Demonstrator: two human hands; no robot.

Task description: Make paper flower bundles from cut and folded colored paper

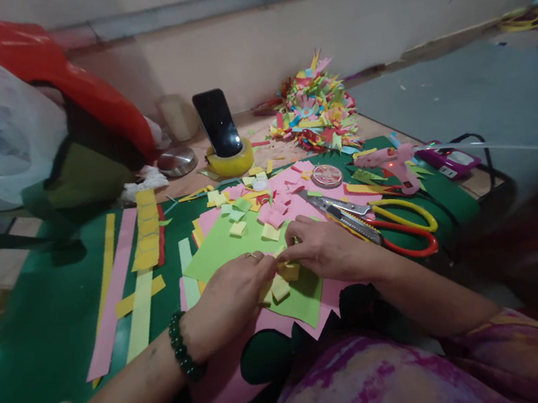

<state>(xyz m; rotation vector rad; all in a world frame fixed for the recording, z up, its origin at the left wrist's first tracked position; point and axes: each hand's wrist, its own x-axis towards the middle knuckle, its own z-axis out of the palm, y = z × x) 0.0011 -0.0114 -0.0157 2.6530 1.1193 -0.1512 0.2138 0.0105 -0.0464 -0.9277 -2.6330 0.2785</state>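
Observation:
My left hand [236, 290], with a dark green bead bracelet [180, 346] at its wrist, meets my right hand [326, 247] over a light green paper sheet [220, 248]. Both hands are closed, their fingertips pinching a small yellow paper piece [281, 253] partly hidden between them. Folded yellow paper bits [280, 288] lie just below the fingers. More small pieces are scattered beyond, with a pink cluster [273, 211] among them. Pink paper [315, 324] with a jagged edge lies under the green sheet.
Scissors [425, 212] and a box cutter [352, 219] lie right of my hands, with a pink glue gun [394, 162] behind. Paper strips [115, 292] lie left on the green table cover [28, 318]. A phone [217, 123] leans in a tape roll [231, 160]. Colourful paper flowers [319, 110] stand behind.

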